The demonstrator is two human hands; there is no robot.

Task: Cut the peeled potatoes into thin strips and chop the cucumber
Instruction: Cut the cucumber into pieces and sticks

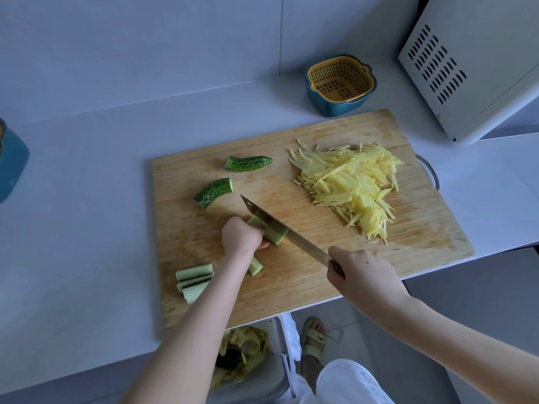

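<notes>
On the wooden cutting board (320, 287) my left hand (240, 236) grips a pale green cucumber piece (275, 236) near the board's middle. My right hand (358, 275) holds a knife (280, 225) by its handle, and the blade lies across that piece. Two dark green cucumber end pieces (214, 192) (248, 163) lie at the board's far left. Several cut cucumber sticks (194, 279) are stacked at the near left edge, and another stick (256, 267) shows under my left wrist. A heap of yellow potato strips (353, 185) covers the board's far right.
A blue bowl with a yellow strainer insert (339, 83) stands behind the board. A white appliance with vent slots (472, 65) sits at the far right. A blue container (11, 161) is at the left edge. Below the counter edge is a bin with peels (242, 354).
</notes>
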